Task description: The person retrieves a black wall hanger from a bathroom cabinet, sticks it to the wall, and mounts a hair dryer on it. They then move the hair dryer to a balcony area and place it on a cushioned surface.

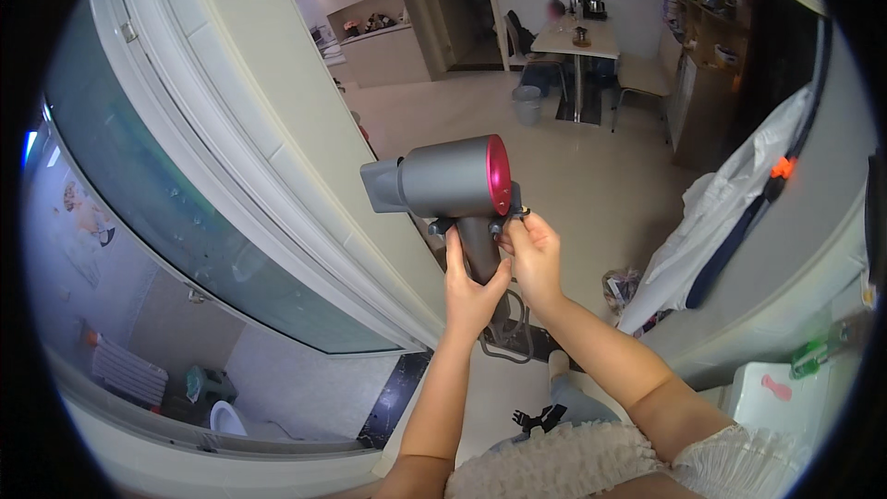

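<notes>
A grey hair dryer (448, 177) with a pink ring (499, 176) at its right end is held up in front of me. Its flat nozzle (381, 187) points left. My left hand (469, 291) is closed round the handle (478, 249) from below, thumb on the right side. Dark prongs (442, 225) stick out on both sides of the handle, just under the barrel. Against the right prong, my right hand (536, 254) has its fingers pinched together; what lies between them is mostly hidden. Below the hands hangs a looped dark cord (528, 337).
On the left a white door frame (268, 157) borders a frosted glass panel (194, 194) and a bathroom. Far off are a table (582, 40), chairs and a grey bin (527, 105). White cloth (693, 231) hangs at right. A white surface (771, 397) is at lower right.
</notes>
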A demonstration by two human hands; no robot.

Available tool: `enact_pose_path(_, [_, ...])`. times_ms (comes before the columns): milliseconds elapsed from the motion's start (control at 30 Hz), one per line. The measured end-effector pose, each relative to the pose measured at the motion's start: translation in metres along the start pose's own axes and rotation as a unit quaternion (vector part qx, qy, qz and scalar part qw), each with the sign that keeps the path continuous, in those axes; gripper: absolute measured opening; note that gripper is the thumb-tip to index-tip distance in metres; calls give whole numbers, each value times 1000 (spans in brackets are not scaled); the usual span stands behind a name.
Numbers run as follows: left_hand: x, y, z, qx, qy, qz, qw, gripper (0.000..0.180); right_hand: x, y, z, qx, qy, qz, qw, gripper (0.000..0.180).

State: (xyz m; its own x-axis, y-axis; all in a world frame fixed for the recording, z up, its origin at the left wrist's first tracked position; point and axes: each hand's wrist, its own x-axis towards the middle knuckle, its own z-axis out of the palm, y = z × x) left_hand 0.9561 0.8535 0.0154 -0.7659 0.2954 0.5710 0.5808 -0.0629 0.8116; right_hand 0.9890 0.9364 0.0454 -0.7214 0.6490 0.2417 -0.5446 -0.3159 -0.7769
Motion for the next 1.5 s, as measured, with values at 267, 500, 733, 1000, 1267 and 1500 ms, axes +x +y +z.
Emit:
enact_pose_path(267, [84,-50,82,150,-1,-25,988,66,128,26,-53,-3,15,-6,1000,15])
enact_pose_path(500, [147,-112,156,149,39,-15,988,56,235,52,-94,8,12,13,1000,12])
enact_pose_path(733, [214,-168,178,112,30,-8,993,53,319,98,-103,-25,13,31,999,13])
enact_pose_path(1000, [332,-241,180,16,-68,-52,996,54,422,139,-77,-49,46,1,998,14])
enact_pose_path(1267, [426,-289,223,-39,-190,-70,979,52,516,130,-93,-88,64,-4,994,17])
enact_pose_path(1500, [488,-316,306,82,-251,-51,963,53,609,125,-191,-42,1,86,995,29])
